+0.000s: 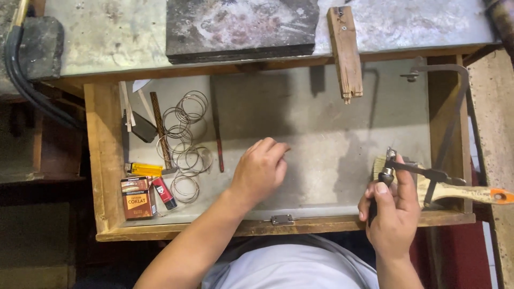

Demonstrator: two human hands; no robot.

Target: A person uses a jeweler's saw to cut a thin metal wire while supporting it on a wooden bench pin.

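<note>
Right hand (393,211) clenched around the dark handle of a jeweller's saw (436,128), thumb up along the grip, at the drawer's front right corner. Saw long axis runs roughly front to back: handle toward the person, frame rising away along the drawer's right wall, then bending left at the top toward a small clamp near the back right corner. It tilts slightly right going away from the grip. Just under and right of the hand lies a paintbrush (455,190), pale wooden handle pointing right past the drawer edge, orange tip at the far right, bristles toward the hand. Left hand (261,170) rests knuckles-up on the grey drawer floor (321,139) near the middle, fingers curled, fingertips pinched toward the floor; cannot tell if anything tiny is between them. Left of it: a thin dark rod (218,144) lying front to back, then a scatter of wire rings (187,144) with a patterned stick (159,131) across them. Front left corner: a brown carton (137,198), a red lighter (164,194), a yellow lighter (144,169). Behind the drawer, on the bench top, a dark slab (241,27) and a wooden bench pin (345,51) jutting toward the person over the drawer's back edge.
</note>
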